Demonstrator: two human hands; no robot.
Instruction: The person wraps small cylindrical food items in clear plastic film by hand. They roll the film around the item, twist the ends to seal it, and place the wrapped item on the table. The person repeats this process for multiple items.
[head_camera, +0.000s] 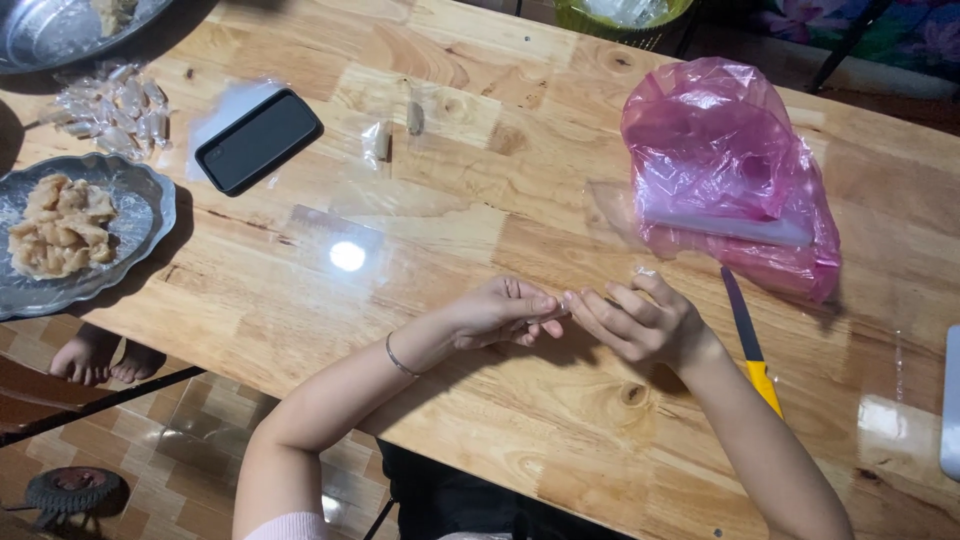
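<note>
Here, left hand (500, 312) and right hand (640, 322) pinch what appears to be a small clear wrapper (566, 300) above the wooden desk (480, 200).

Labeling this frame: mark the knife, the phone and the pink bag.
knife (741, 322): head view, on the dark blade, above the yellow handle.
phone (258, 139): head view, middle of the black screen.
pink bag (722, 150): head view, on the crumpled upper part of the plastic.

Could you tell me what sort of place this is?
Probably a home, with food being wrapped by hand: a wooden table, a scalloped metal plate of pale sweets, a pile of clear-wrapped pieces, and a tiled floor.
</note>
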